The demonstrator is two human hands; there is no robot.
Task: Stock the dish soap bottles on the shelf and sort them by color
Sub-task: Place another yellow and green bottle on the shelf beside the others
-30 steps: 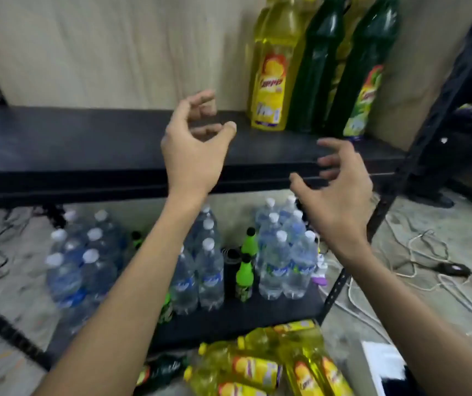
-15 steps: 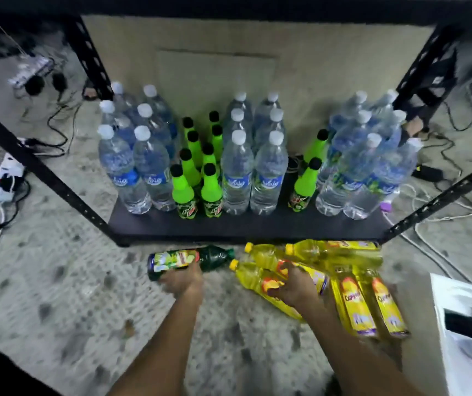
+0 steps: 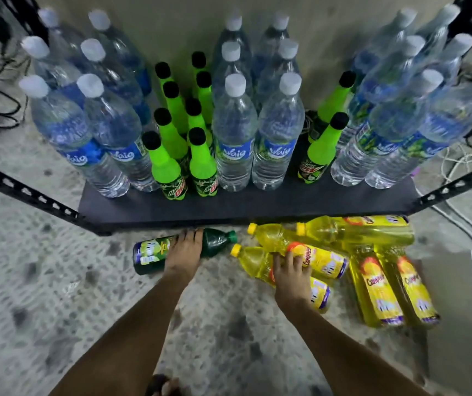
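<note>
Head view: left hand (image 3: 184, 252) wraps the green soap bottle (image 3: 214, 242) lying on the floor at six o'clock; right hand (image 3: 291, 274) closes over a yellow soap bottle (image 3: 250, 261) at five, presumably one colour per hand for sorting.

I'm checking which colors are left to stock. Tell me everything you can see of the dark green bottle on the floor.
The dark green bottle lies on its side on the speckled floor, just in front of the bottom shelf. It looks like translucent plastic with a green screw cap pointing right, toward the yellow bottles, which it does not touch. A label with lime-green and white print wraps its lower body. The left hand lies over its middle, fingers draped across it.
</note>
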